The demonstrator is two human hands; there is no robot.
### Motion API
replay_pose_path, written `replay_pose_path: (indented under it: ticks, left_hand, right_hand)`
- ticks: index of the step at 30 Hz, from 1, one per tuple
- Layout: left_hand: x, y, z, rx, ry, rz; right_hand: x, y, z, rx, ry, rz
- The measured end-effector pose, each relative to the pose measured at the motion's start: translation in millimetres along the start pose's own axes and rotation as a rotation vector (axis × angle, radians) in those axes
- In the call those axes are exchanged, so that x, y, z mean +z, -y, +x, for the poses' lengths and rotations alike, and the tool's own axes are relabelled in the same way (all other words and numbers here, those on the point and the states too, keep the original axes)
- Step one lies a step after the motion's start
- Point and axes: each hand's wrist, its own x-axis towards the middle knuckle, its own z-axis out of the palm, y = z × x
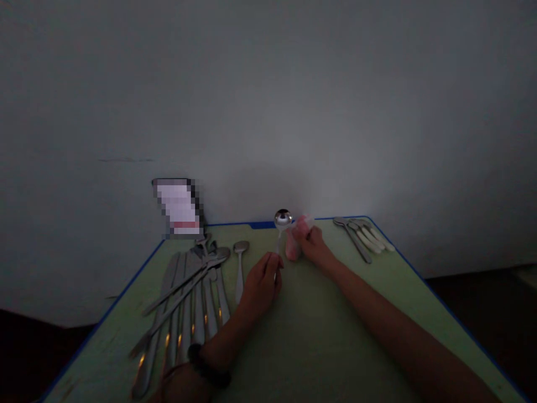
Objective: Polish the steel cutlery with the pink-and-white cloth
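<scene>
My left hand (260, 284) is closed round the handle of a shiny metal spoon (283, 218) with a round bowl, held upright above the table. Just to its right, my right hand (315, 246) grips a crumpled pink-and-white cloth (302, 225), close beside the spoon's bowl. Part of the cloth (292, 248) hangs down below the fingers. Left of my left hand, a single spoon (240, 268) lies by itself on the table, its lower end hidden behind my hand and forearm.
Several metal knives, spoons and other cutlery (187, 299) lie in a pile on the left of the green, blue-edged table (327, 330). More spoons (354, 238), several with white handles, lie at the back right. A blurred-out phone (178, 206) leans against the grey wall (268, 112).
</scene>
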Motion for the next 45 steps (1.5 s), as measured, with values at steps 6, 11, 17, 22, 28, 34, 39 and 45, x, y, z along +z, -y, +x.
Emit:
replay_pose_path:
  ticks: [6, 11, 17, 22, 28, 34, 39, 45]
  left_hand:
    - [4.0, -2, -3, 0.008, 0.046, -0.126]
    - [1.5, 3, 1, -0.027, 0.095, -0.194]
    - [3.3, 3, 0, -0.06, 0.156, -0.143]
    - [7.4, -3, -7, 0.066, 0.231, -0.02]
    - [8.5, -1, -11, 0.211, 0.223, 0.3]
    - [13.9, 3, -12, 0.315, 0.2, 0.479]
    - [19.2, 6, -10, 0.428, 0.145, 0.597]
    - [50.3, -1, -4, 0.535, 0.159, 0.743]
  right_hand:
    - [13, 25, -20, -0.305, 0.061, -0.307]
    - [21, 26, -37, -0.013, 0.609, -0.011]
    - [18, 21, -34, 0.096, 0.653, 0.133]
    - [5, 48, -17, 0.067, 0.524, -0.06]
    - [-63, 88, 23, -0.2, 0.127, -0.499]
    - [-136, 75, 50, -0.071, 0.145, -1.298]
    - [-143, 60, 55, 0.084, 0.116, -1.426]
    - [-137, 45, 55, 0.137, 0.014, -1.478]
